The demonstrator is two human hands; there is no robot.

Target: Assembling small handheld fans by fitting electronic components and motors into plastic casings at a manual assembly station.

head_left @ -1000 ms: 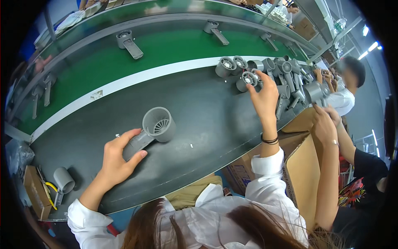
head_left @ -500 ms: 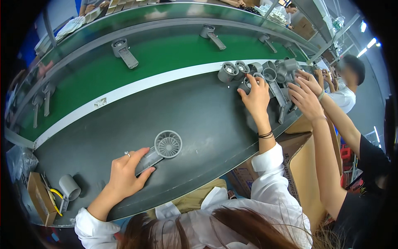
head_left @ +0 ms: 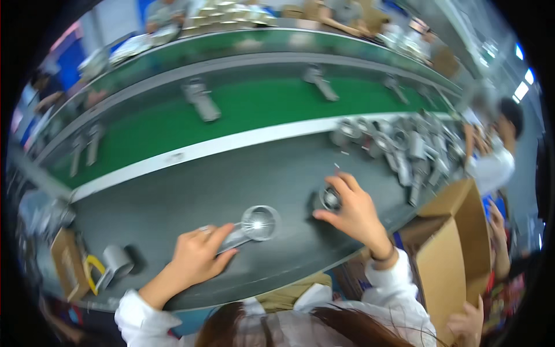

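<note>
My left hand (head_left: 199, 254) is closed round the handle of a grey fan housing (head_left: 259, 223), whose round end with radial ribs points away to the right, low over the dark tabletop. To its right, my right hand (head_left: 359, 214) grips a short grey fan cylinder (head_left: 328, 198) between thumb and fingers, with a round hub showing in its open end. Thin wire ends stick up by its fingertips. The two parts are apart from each other. Motion blurs the fine detail.
Beyond the right hand lies a pile of grey fan parts (head_left: 413, 144). A green conveyor belt (head_left: 254, 113) carries spaced fan housings along the back. At the left are yellow-handled pliers (head_left: 92, 272), a grey cup-shaped part (head_left: 117, 260) and a small carton (head_left: 66, 263). An open cardboard box (head_left: 442, 248) stands right.
My right hand has drawn a fan cylinder from the pile toward the left hand. The co-worker's hands have left the pile. The view has shifted, and the left hand still holds its housing.
</note>
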